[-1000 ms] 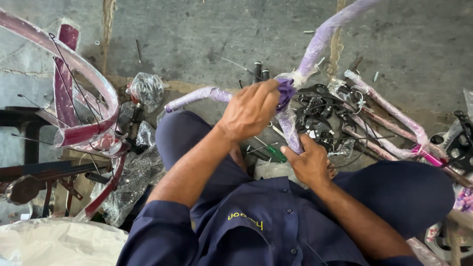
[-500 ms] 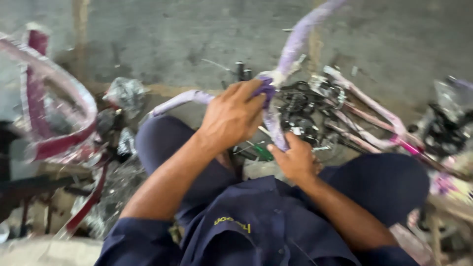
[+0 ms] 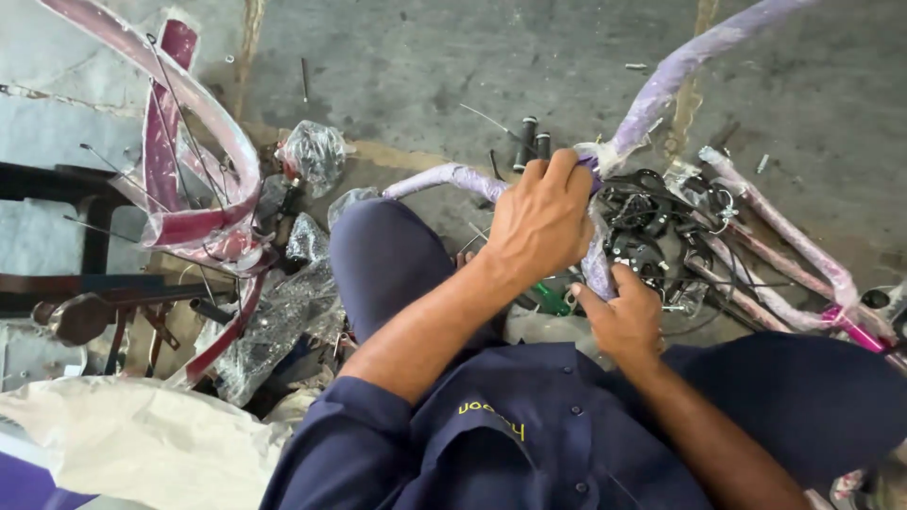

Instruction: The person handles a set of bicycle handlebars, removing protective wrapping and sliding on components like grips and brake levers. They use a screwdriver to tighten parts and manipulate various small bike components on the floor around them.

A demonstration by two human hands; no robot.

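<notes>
Head view showed a sharper picture than half a second before, when everything was smeared by motion; the hands had kept their places on the frame, and the view had shifted so that more of the floor at left appeared. The left hand (image 3: 543, 222) was closed over the junction of the purple bicycle frame wrapped in clear plastic film (image 3: 661, 80), fingers curled round the tube. The right hand (image 3: 624, 316) sat just below it, thumb and fingers pinching the lower wrapped tube. That frame lay across the person's lap above the grey concrete floor (image 3: 425, 66), its tubes glossy and wrinkled under the film. Beside it a tangle of black brake parts and cables (image 3: 652, 227) rested against a pink wrapped tube (image 3: 784, 255). At left stood a maroon curved mudguard with thin wire stays (image 3: 203, 161) and crumpled clear plastic bags (image 3: 312, 151).
</notes>
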